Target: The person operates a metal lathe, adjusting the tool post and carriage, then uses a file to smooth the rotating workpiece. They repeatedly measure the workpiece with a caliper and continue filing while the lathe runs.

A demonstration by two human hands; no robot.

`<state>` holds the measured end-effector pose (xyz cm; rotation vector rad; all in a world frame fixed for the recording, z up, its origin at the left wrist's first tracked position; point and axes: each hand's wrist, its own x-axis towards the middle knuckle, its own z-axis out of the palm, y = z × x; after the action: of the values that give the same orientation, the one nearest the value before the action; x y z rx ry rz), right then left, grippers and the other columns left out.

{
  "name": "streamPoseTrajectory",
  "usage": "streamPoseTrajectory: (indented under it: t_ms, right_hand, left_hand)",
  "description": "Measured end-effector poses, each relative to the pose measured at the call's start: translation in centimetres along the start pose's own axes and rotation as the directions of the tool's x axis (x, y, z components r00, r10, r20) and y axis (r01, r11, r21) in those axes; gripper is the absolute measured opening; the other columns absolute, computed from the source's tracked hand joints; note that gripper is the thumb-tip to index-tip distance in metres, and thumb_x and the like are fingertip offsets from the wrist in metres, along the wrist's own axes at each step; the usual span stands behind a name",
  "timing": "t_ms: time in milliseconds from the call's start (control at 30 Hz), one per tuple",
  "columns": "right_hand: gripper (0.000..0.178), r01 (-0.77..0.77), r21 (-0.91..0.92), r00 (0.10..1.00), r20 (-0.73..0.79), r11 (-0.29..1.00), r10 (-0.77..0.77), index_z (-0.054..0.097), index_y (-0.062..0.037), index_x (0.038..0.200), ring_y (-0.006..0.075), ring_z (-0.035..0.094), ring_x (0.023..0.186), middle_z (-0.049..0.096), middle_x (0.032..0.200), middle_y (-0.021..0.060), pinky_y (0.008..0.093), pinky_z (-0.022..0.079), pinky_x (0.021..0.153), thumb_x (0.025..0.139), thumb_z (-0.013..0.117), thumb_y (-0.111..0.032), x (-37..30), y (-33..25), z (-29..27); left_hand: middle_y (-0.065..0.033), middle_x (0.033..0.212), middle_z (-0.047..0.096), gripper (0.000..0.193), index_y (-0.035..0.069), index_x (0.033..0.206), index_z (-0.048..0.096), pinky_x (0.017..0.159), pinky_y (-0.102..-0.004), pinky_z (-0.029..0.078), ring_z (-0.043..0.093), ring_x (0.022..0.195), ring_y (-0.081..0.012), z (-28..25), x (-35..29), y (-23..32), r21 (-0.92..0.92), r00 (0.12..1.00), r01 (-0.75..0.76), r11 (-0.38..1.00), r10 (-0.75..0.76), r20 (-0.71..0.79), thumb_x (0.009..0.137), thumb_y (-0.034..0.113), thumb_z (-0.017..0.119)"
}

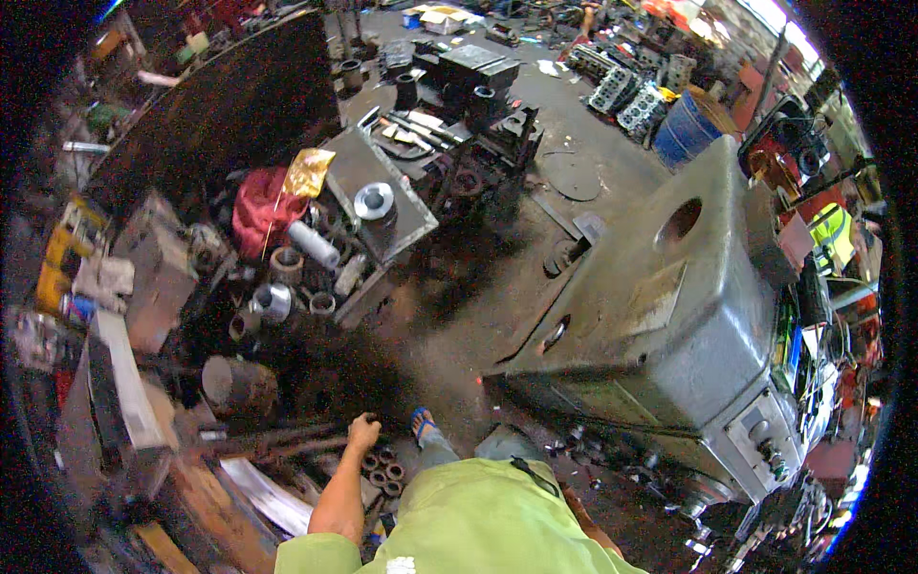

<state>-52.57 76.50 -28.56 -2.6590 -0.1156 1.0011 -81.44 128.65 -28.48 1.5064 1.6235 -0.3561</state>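
My left hand (362, 433) hangs low in front of me with its fingers curled closed. A small dark spot shows at its fingers, too small to name. Just beside and below that hand lie several metal rings (384, 471) in a cluster on the floor. Of my right arm only a bit of forearm (581, 509) shows at my side. My right hand is hidden behind my body.
A large grey metal machine housing (660, 306) stands at the right. On the left are a metal table (382, 206) with a shiny ring (374, 201), a red sack (258, 210), cylindrical metal parts (239, 385) and long metal bars (263, 493). A blue drum (690, 129) stands farther back.
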Motion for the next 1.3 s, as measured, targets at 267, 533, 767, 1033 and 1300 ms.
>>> streamPoseTrajectory:
  t_ms: [267, 533, 767, 1033, 1300]
  right_hand:
    - [0.032, -0.057, 0.039, 0.998, 0.028, 0.998, 0.056, 0.070, -0.0025, 0.105, 0.0360, 0.068, 0.092, 0.072, 0.100, 0.0200, 0.0417, 0.053, 0.079, 0.083, 0.069, -0.025, 3.1, -6.0, 3.1]
    - [0.034, -0.080, 0.095, 0.996, 0.033, 0.992, 0.077, 0.070, -0.0025, 0.105, 0.0366, 0.068, 0.092, 0.071, 0.100, 0.0206, 0.0423, 0.052, 0.079, 0.082, 0.069, -0.028, 7.9, -11.0, 2.4]
    - [0.036, -0.140, 0.140, 0.990, 0.017, 0.980, 0.139, 0.070, -0.0025, 0.106, 0.0372, 0.068, 0.092, 0.071, 0.100, 0.0211, 0.0428, 0.052, 0.079, 0.082, 0.069, -0.030, 9.5, -16.3, 2.9]
    - [0.038, -0.308, 0.156, 0.951, 0.036, 0.938, 0.307, 0.069, -0.0025, 0.106, 0.0379, 0.067, 0.092, 0.071, 0.100, 0.0217, 0.0434, 0.052, 0.079, 0.082, 0.069, -0.032, 7.3, -26.2, 5.4]
    - [0.040, -0.454, 0.190, 0.891, 0.114, 0.870, 0.440, 0.069, -0.0025, 0.106, 0.0386, 0.067, 0.092, 0.071, 0.099, 0.0223, 0.0440, 0.052, 0.079, 0.082, 0.069, -0.035, 4.5, -35.0, 7.9]
  left_hand:
    - [-0.0244, 0.132, 0.058, 0.060, 0.002, 0.136, 0.055, 0.107, -0.0454, 0.043, 0.053, 0.125, -0.0394, -4.5, 7.4, 9.6, 0.247, 0.971, -0.232, 0.941, 0.211, 0.109, 0.082, 0.030, 0.060]
    - [-0.0300, 0.106, 0.066, 0.040, 0.003, 0.118, 0.066, 0.094, -0.0470, 0.050, 0.064, 0.103, -0.0428, -14.0, 11.2, 27.2, 0.271, 0.730, -0.648, 0.712, 0.682, -0.045, 0.083, 0.021, 0.059]
    - [-0.0264, 0.101, 0.067, 0.037, 0.002, 0.113, 0.065, 0.090, -0.0503, 0.049, 0.062, 0.099, -0.0427, -21.8, 20.2, 45.2, 0.608, 0.418, -0.677, 0.414, 0.897, -0.145, 0.084, 0.025, 0.063]
    - [-0.0166, 0.131, 0.059, 0.040, 0.005, 0.127, 0.059, 0.107, -0.0534, 0.036, 0.052, 0.126, -0.0336, -25.2, 36.8, 58.4, 0.820, 0.658, -0.440, 0.367, 0.753, 0.016, 0.090, 0.018, 0.051]
    - [-0.0103, 0.140, 0.052, 0.043, 0.008, 0.138, 0.051, 0.112, -0.0602, 0.028, 0.044, 0.136, -0.0289, -24.4, 49.3, 61.7, 0.911, 0.782, -0.325, 0.255, 0.614, 0.107, 0.098, 0.018, 0.041]
